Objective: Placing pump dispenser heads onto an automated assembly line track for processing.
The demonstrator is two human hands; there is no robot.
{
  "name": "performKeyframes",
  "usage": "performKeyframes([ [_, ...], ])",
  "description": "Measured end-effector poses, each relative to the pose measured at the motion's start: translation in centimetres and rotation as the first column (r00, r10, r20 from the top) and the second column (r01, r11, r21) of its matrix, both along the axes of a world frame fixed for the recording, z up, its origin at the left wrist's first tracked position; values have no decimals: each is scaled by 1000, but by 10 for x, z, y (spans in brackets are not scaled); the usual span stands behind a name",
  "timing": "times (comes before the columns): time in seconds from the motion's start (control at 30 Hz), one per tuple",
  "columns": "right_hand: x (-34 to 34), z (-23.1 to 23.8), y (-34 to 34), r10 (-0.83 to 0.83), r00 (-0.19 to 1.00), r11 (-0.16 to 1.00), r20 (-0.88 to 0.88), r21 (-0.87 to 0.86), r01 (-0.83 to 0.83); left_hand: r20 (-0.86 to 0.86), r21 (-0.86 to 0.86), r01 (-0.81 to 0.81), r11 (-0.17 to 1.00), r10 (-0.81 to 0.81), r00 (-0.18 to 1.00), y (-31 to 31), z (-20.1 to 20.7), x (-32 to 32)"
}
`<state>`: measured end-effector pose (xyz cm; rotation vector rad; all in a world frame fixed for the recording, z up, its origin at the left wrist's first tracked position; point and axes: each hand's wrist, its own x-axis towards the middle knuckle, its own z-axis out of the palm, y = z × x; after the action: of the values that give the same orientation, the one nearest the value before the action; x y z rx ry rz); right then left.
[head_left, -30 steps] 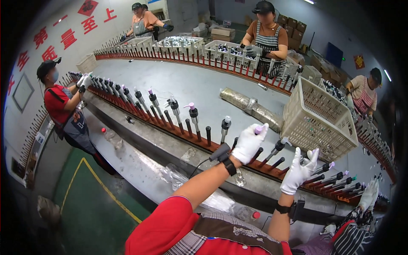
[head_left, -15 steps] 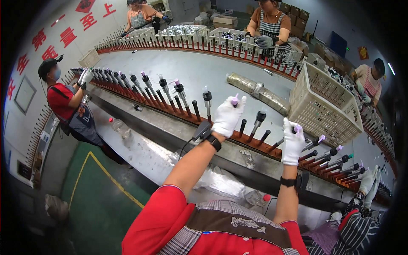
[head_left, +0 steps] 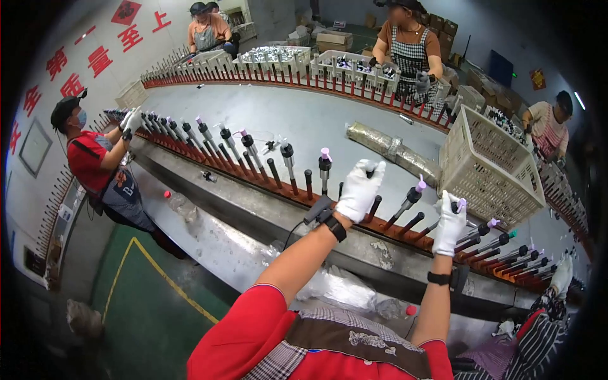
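My left hand [head_left: 361,190], in a white glove, is closed around the top of a pump-like piece; only its black end [head_left: 370,172] shows between the fingers. My right hand [head_left: 450,223], also gloved, pinches another such piece by its lilac tip [head_left: 460,204]. Between the hands stands a tilted piece with a black collar and lilac top [head_left: 413,195]. Left of my left hand is an upright lilac-topped piece [head_left: 325,166]. These pieces sit on dark pegs along a reddish-brown rail [head_left: 297,196], with bare pegs [head_left: 413,221] among them.
A cream perforated crate [head_left: 506,183] stands on the grey table beyond my right hand, beside a wrapped long bundle [head_left: 373,142]. A co-worker [head_left: 101,158] handles pieces at far left; another [head_left: 411,54] stands across the table. Clear plastic bags [head_left: 339,288] lie on the near ledge.
The pegs and pieces have shifted left along the rail. My left hand has left a lilac-topped piece for one with a black end; my right hand has moved to another lilac-tipped piece.
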<state>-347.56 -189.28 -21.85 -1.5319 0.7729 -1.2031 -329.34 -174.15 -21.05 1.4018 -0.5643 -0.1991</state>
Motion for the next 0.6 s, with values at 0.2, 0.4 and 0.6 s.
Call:
performKeyframes([
  [0.2, 43, -3, 25, -158, 987, 987, 41, -11, 159, -77, 56, 82, 995, -78, 994, 19, -1, 49],
  [0.4, 46, 4, 81, -148, 988, 988, -45, -53, 145, 389, 318, -359, 877, 224, 893, 70, 10, 58],
  [0.6, -42, -20, 94, -456, 890, 855, -22, -289, 431, 699, 226, -348, 910, 97, 708, 142, 14, 57],
])
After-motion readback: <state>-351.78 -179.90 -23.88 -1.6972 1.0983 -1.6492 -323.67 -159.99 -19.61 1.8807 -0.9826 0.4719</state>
